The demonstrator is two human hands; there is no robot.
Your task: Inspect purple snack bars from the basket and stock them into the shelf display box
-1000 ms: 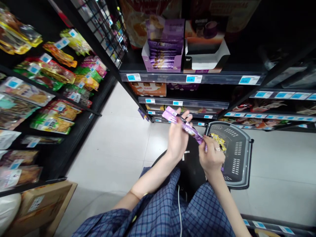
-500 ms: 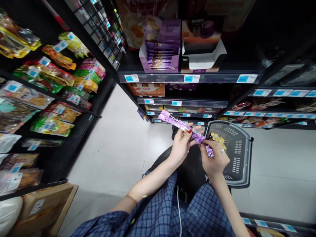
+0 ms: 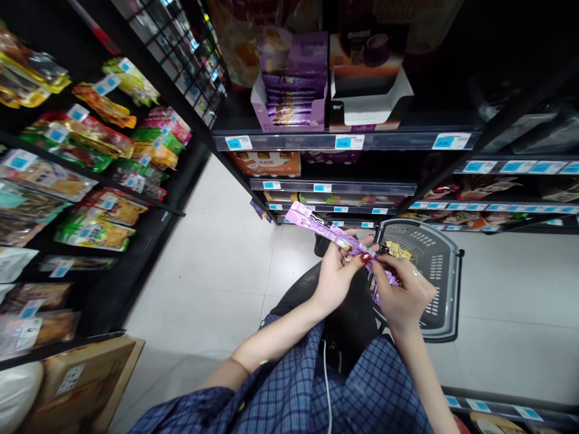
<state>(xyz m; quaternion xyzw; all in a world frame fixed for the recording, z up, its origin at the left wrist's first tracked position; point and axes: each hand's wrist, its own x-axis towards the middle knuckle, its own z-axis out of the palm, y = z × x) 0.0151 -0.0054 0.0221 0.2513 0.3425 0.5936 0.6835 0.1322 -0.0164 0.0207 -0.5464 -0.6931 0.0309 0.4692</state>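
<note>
Just now the left hand has come closer to the right hand: its thumb, which pressed the middle part of the purple packets half a second ago, now is further down, just beside the right fingertips. One second ago the left fingers were spread open behind the packets; now they bend around them. In this way the packets are held from two near places at their lower part, which probably makes them steadier, but the long upper part is free and could swing.

The left grip is pinching the packets between thumb and fingers. The right grip is also pinching, with thumb and forefinger pressed on the lower part. How many packets are there, I cannot tell, because they overlap and the fingers hide some of them.

The packets are in the air, tilted, with the upper end toward the shelf and the lower end near the basket. More purple wrapping shows below the right fingers; I cannot tell if it is held or lies in the basket. The basket has yellow packets inside and has stayed almost in the same place. On the shelf, a purple box holds similar sticks, just beside a dark box.
</note>
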